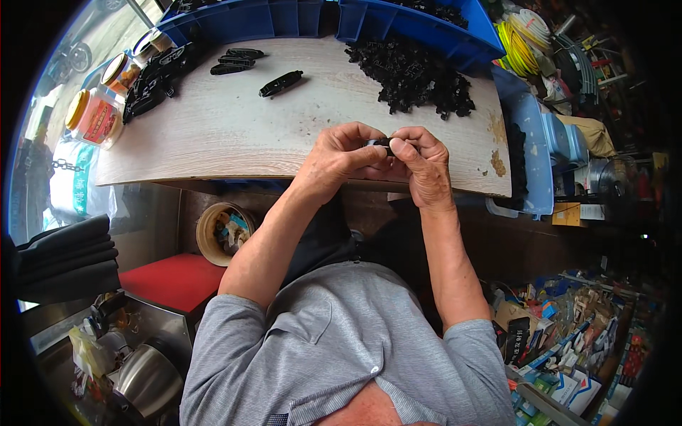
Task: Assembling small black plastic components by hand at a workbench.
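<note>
Over the front edge of the table my left hand (346, 153) and my right hand (424, 162) meet, both closed on one small black plastic part (384, 142). Thumbs and fingertips pinch it from either side and cover most of it. Beyond my right hand lies a heap of small black plastic pieces (415, 74). A single long black part (281, 84) rests on the table past my left hand, and several similar black parts (238, 61) lie together farther left.
Blue bins (241, 25) stand along the far side of the pale wooden table (206, 135). At its left end are jars (94, 117) and a pile of black parts (153, 82). A light blue crate (534, 149) adjoins the right end. Below left stands a round bucket (206, 234) holding scraps.
</note>
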### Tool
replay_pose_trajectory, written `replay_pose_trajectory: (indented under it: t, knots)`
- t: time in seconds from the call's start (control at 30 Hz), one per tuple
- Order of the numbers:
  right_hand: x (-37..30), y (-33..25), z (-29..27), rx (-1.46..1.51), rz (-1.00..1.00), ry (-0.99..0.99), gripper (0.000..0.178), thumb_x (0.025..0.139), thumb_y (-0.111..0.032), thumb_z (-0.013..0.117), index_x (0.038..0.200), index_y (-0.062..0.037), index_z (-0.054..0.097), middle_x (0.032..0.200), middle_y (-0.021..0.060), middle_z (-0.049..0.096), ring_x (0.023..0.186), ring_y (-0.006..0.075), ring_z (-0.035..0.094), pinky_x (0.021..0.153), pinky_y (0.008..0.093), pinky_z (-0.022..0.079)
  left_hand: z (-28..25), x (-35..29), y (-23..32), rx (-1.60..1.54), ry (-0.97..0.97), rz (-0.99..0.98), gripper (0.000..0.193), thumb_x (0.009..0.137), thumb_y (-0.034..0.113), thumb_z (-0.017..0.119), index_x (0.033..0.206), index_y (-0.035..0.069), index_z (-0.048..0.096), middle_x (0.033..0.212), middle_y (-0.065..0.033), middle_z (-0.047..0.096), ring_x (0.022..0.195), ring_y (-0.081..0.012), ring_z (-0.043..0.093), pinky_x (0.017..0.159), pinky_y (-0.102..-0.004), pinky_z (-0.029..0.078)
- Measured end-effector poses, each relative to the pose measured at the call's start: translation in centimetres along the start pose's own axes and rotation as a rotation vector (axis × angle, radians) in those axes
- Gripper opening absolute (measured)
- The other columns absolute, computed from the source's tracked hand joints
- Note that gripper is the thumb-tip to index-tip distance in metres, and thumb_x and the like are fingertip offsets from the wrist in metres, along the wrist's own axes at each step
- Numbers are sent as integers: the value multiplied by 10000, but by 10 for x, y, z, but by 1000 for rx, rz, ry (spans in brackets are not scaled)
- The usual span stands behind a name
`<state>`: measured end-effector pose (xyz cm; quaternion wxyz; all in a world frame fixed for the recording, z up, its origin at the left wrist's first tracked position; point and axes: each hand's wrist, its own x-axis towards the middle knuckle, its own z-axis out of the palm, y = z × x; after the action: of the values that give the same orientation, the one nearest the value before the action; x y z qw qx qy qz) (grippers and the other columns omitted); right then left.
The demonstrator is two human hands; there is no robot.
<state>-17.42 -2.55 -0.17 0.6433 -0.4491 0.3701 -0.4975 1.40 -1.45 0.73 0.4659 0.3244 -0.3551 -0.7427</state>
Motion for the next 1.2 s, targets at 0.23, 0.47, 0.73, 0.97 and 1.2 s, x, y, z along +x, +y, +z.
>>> replay_pose_trajectory:
  t: [0.23, 0.47, 0.73, 0.97, 1.2]
  knots:
    - [-4, -10, 9, 34, 81, 49, 129, 855, -111, 741, 944, -41, 680, 835, 10, 660, 725, 77, 628, 691, 241, 563, 3, -2, 6, -25, 40, -22, 204, 898, 94, 688, 1058, -14, 623, 940, -92, 683, 846, -185, 717, 785, -304, 615]
    - [-3, -4, 5, -25, -1, 53, 141, 848, -99, 741, 958, -46, 672, 833, 2, 652, 734, 66, 605, 691, 219, 531, 11, 4, 12, 25, 115, -113, 186, 919, 175, 669, 997, 13, 616, 897, -77, 680, 748, -150, 707, 678, -252, 606]
    - [-5, -6, 5, -76, -41, 48, 138, 855, -79, 719, 975, -51, 659, 810, -7, 644, 713, 72, 623, 680, 226, 546, 17, 3, 16, 34, 166, -135, 115, 918, 140, 647, 948, 33, 621, 833, -60, 675, 712, -129, 694, 645, -239, 599]
    - [-7, -15, 12, -49, 12, 70, 163, 878, -164, 708, 972, -43, 654, 773, -10, 628, 648, 73, 611, 645, 240, 554, 14, 4, 7, 43, 187, -97, 96, 906, 129, 655, 928, 39, 629, 802, -43, 657, 680, -121, 672, 640, -251, 602]
    - [1, -26, 15, -214, 182, 65, 303, 879, -315, 691, 757, -62, 576, 611, -27, 487, 452, 70, 457, 460, 255, 478, 12, 1, -3, 15, 330, 33, 108, 873, 101, 682, 929, 21, 636, 794, -54, 651, 645, -128, 653, 594, -262, 583]
